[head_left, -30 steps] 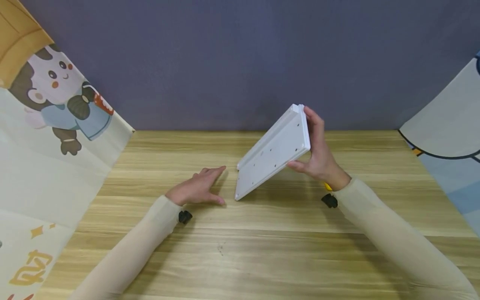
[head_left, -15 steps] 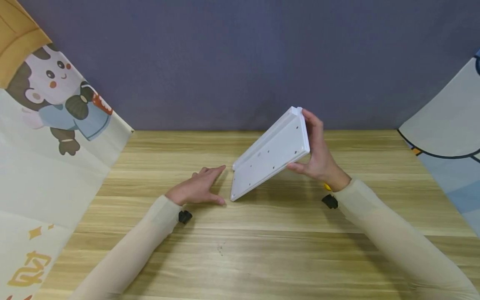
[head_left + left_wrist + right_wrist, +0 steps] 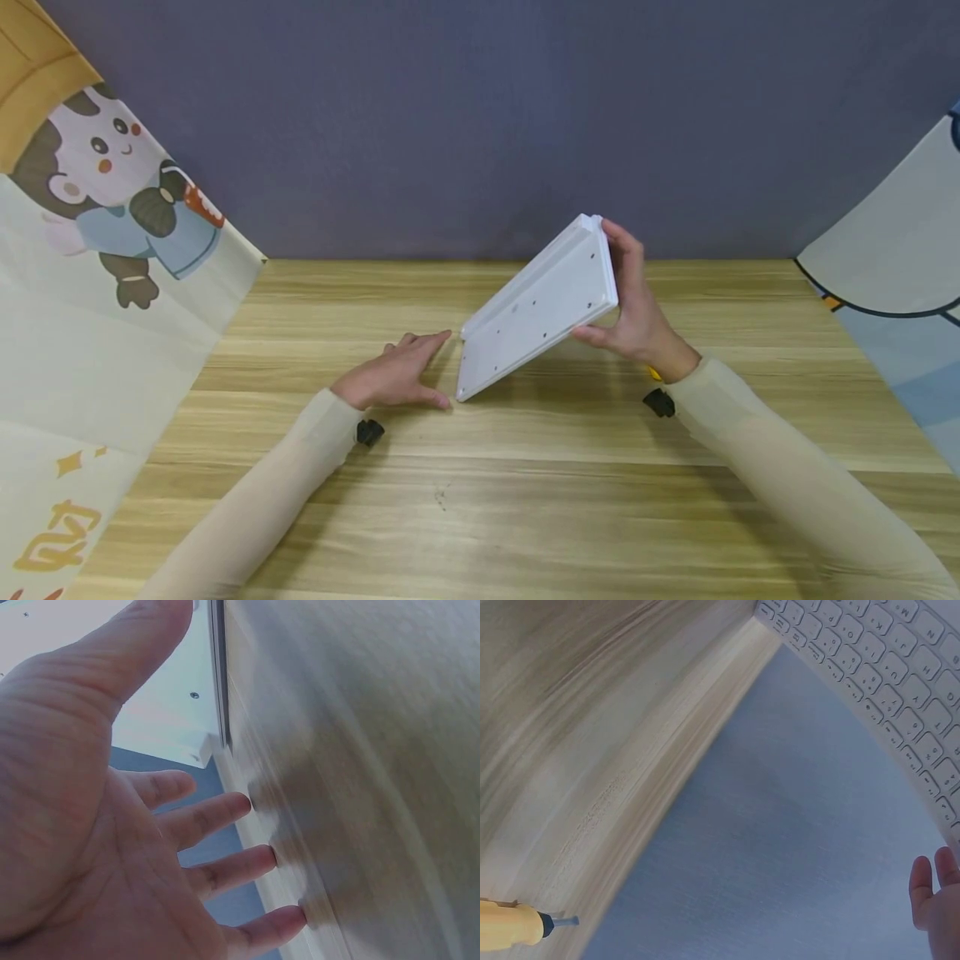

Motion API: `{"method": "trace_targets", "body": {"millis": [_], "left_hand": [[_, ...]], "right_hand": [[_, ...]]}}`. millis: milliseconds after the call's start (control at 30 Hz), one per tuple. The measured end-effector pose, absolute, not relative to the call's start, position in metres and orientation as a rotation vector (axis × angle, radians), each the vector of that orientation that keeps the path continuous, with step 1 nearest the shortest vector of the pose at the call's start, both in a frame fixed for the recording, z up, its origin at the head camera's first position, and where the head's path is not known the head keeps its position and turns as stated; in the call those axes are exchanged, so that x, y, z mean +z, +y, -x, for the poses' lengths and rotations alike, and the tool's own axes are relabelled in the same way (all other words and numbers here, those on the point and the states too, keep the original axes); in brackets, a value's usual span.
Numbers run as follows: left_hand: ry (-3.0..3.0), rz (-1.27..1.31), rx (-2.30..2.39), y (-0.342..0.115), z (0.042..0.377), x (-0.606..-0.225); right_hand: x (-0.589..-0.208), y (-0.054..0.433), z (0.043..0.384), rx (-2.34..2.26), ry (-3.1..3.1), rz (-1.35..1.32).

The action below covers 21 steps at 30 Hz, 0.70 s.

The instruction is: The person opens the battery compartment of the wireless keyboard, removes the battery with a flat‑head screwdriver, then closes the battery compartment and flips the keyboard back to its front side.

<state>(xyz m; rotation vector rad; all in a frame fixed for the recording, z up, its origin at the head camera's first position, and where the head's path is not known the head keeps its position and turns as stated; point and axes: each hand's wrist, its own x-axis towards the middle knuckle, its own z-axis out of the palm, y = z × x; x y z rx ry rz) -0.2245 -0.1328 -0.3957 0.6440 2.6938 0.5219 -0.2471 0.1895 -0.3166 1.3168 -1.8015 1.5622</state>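
Observation:
A white keyboard (image 3: pixel 536 317) slopes down to the left, its screw-dotted underside showing in the head view. Its keys (image 3: pixel 900 682) appear in the right wrist view. My right hand (image 3: pixel 637 308) grips the raised right end, thumb on the near edge and fingers on the far side. The lower left end is at the tabletop, close to my left hand (image 3: pixel 397 375). That hand is spread beside it, fingertips at the wood and the palm (image 3: pixel 112 870) bare in the left wrist view. Whether the left fingers touch the keyboard is unclear.
A yellow-handled screwdriver (image 3: pixel 514 926) lies on the wooden table (image 3: pixel 525 517), mostly hidden behind my right wrist in the head view. A dark blue-grey panel (image 3: pixel 480 125) stands at the back. Cartoon-printed sheets (image 3: pixel 90 350) line the sides.
The keyboard's lower end has shifted slightly left toward my left hand, and its raised end has dipped a little with my right hand. My left hand has stayed put.

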Motion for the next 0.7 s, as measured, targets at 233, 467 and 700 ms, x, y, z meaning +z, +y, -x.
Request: {"method": "trace_targets", "body": {"millis": [233, 467, 700], "left_hand": [[2.702, -0.654, 0.512, -0.1329, 0.2243, -0.3956], [2.701, -0.652, 0.53, -0.1318, 0.2248, -0.3949], [2.708, -0.642, 0.517, -0.1332, 0.2255, -0.3964]], "right_hand": [[-0.3188, 0.1905, 0.2469, 1.589, -1.822, -1.308], [-0.3231, 0.1931, 0.2456, 1.599, -1.861, -1.307], [-0.324, 0.1952, 0.2454, 1.562, -1.901, -1.332]]}}
